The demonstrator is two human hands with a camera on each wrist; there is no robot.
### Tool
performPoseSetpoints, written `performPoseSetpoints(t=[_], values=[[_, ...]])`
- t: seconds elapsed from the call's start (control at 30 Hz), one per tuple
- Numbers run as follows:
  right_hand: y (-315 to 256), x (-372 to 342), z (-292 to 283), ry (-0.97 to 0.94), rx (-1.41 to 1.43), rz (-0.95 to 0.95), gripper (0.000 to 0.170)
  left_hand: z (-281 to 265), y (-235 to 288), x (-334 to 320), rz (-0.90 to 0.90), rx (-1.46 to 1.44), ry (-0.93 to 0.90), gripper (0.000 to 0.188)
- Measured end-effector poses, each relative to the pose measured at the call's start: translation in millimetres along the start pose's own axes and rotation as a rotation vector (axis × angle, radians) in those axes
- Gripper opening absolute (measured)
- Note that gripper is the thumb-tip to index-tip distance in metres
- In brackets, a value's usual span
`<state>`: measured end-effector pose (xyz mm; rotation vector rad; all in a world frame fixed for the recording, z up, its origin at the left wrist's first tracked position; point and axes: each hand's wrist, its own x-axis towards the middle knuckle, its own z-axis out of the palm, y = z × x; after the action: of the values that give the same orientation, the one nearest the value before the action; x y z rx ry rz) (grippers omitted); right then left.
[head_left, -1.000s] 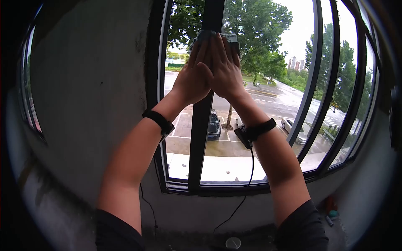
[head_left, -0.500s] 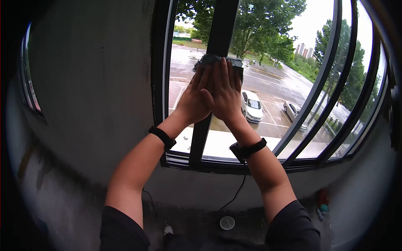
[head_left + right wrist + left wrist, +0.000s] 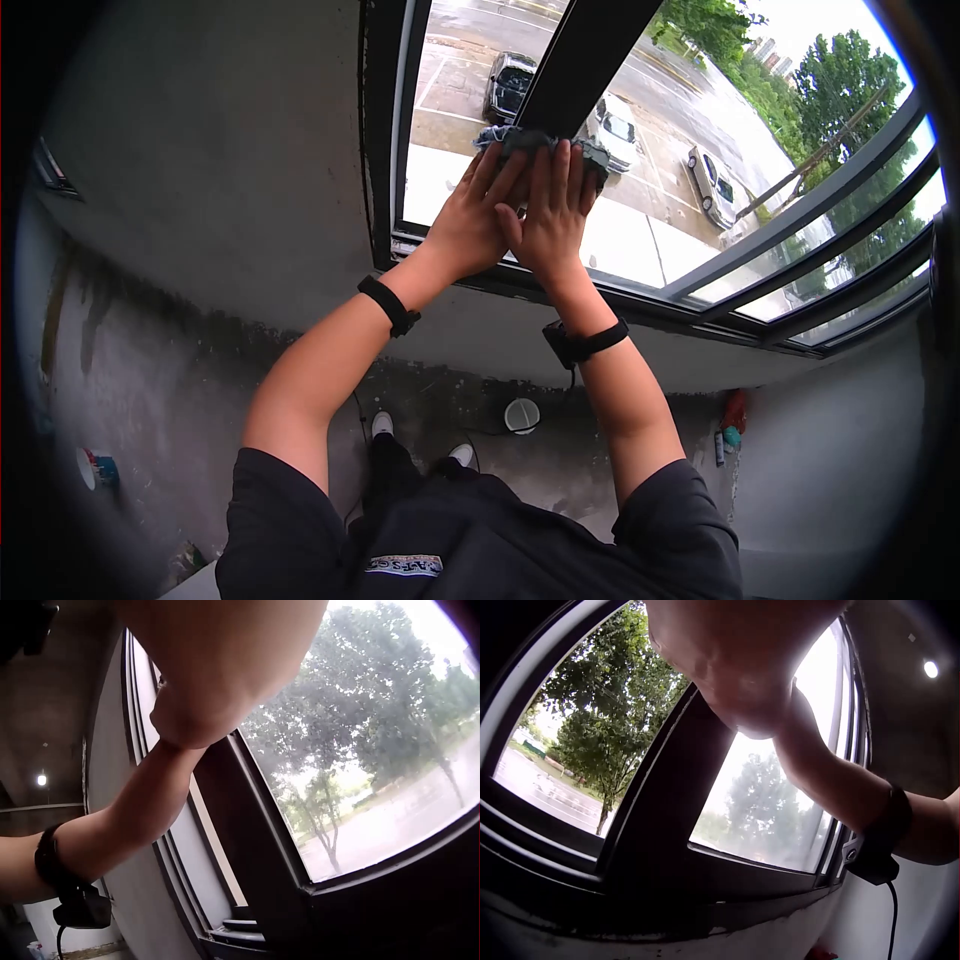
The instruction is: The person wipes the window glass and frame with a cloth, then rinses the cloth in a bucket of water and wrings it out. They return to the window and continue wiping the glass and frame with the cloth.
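A dark grey-green cloth point(image 3: 596, 153), bunched up, lies over the black upright bar point(image 3: 578, 70) of a window frame. Fingers extended, my left hand point(image 3: 468, 222) presses on the cloth from the left side. Beside it my right hand point(image 3: 553, 222) lies flat on the same cloth, also with straight fingers. The two hands meet in the middle, and the right thumb crosses over toward the left hand. In both wrist views the palms hide the cloth, while the dark bar point(image 3: 656, 795) runs down below them.
Glass panes flank the bar, with parked cars point(image 3: 712, 187) outside. Below runs the bottom frame rail point(image 3: 640, 300). On the floor are a round white tub point(image 3: 521, 415), a dark cable, a bucket point(image 3: 98, 468) at left and a small tube point(image 3: 719, 448) at right.
Both hands have slid down the upright bar with the cloth, from high on the window to nearer the bottom rail. The head view has tilted down, bringing feet and floor into sight.
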<state>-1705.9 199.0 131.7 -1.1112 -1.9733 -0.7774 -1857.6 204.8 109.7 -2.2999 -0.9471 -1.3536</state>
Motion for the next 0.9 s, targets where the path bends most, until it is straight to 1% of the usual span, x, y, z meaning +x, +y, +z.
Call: performPoseSetpoints(t=[0.03,0.17,0.37,0.53,0.6,0.73,0.8,0.9], values=[[-2,-9,6,-0.003,-0.003,-0.005,0.08,2,2,-9,-0.038,0.004,-0.044,0.065],[-7,-46,26,-0.038,-0.001,-0.016,0.077,20,3,-47,-0.075,0.004,-0.068,0.064],[-13,-95,50,-0.079,-0.009,-0.003,0.076,43,2,-93,-0.056,-0.063,-0.079,0.061],[-22,-135,69,-0.141,0.001,0.021,0.076,47,3,-126,-0.078,-0.049,-0.178,0.057],[-24,-148,76,-0.163,0.014,0.034,0.076,50,3,-137,-0.083,-0.066,-0.173,0.055],[-26,-159,80,-0.144,0.001,0.024,0.076,53,5,-148,-0.099,-0.085,-0.187,0.056],[-25,-160,79,-0.167,-0.055,-0.062,0.091,53,7,-150,-0.118,-0.103,-0.198,0.057],[-30,-167,74,-0.207,-0.028,-0.039,0.091,49,8,-156,-0.112,-0.111,-0.273,0.061]])
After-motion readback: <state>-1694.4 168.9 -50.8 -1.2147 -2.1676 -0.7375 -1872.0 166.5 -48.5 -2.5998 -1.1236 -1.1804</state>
